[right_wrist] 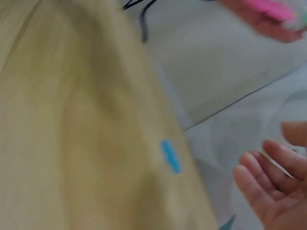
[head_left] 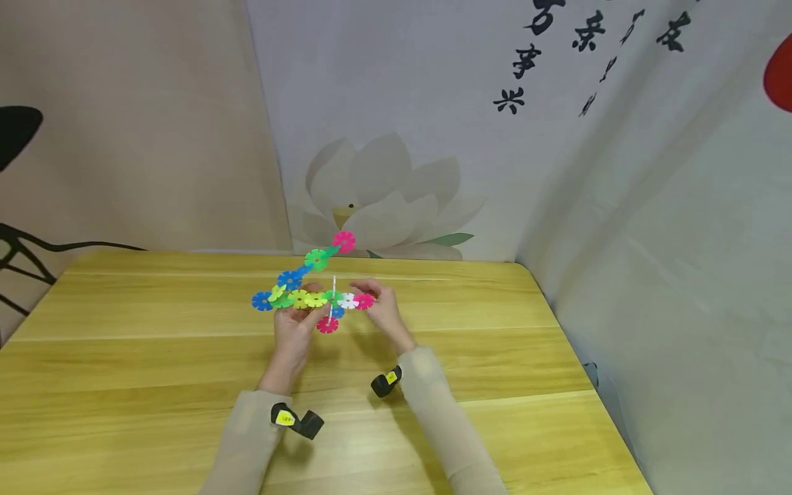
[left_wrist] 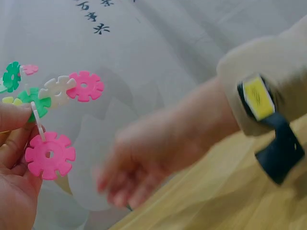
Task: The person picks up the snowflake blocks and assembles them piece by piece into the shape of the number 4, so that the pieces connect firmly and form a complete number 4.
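Note:
My left hand (head_left: 292,338) grips a built figure of plastic snowflake discs (head_left: 299,298), slotted together in blue, green, yellow, white and pink. One branch rises to a pink disc (head_left: 344,241) at the top; another runs right to a pink end disc (head_left: 364,302). Seen from the left wrist, thumb and fingers pinch the figure beside a green disc (left_wrist: 36,103), and a pink disc (left_wrist: 50,155) hangs below on a white one seen edge-on. My right hand (head_left: 385,313) is at the figure's right end. The right wrist view shows its fingers (right_wrist: 256,184) loosely bent, holding nothing.
A blue piece (right_wrist: 171,156) lies on the wooden table (head_left: 495,344) near its edge in the right wrist view. Behind the table hangs a pale curtain (head_left: 396,103) with a printed flower and dark characters. Small black cameras (head_left: 386,381) are strapped at both wrists.

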`<state>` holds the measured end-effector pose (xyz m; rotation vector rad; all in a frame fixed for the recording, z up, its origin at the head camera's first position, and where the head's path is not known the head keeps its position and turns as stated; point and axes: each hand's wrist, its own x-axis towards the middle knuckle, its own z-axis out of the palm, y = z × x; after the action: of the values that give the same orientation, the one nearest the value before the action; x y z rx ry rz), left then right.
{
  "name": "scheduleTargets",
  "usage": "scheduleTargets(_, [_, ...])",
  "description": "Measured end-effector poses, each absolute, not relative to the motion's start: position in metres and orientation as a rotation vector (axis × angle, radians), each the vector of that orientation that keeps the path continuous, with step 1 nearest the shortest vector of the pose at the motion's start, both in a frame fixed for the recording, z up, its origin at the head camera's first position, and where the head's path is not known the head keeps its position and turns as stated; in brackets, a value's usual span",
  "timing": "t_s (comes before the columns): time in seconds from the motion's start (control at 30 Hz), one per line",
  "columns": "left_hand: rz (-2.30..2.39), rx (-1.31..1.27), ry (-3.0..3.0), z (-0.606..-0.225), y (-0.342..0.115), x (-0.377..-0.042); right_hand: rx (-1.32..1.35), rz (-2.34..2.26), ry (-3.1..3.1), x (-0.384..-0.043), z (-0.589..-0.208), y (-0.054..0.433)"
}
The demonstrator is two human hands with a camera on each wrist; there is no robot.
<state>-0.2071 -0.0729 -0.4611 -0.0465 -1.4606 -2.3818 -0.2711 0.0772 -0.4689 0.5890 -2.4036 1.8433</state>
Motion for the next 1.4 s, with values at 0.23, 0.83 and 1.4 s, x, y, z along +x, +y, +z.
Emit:
scheduleTargets(0.23, [-2.381, -0.049, -1.447, -0.46, -0.075, -0.206, 0.466, 1.591, -2.805, -0.292, -0.51, 0.064])
scheduleTargets(0.83, [-2.365, -0.04, -1.469, -0.459, -0.082, -0.205, 0.422, 1.417, -2.957, -0.296, -0.517, 0.052])
scheduleTargets(1.4, [-2.348, -0.009, -1.507, -0.462, -0.085, -0.206, 0.326, 1.709, -2.657, -0.302, -0.513, 0.073])
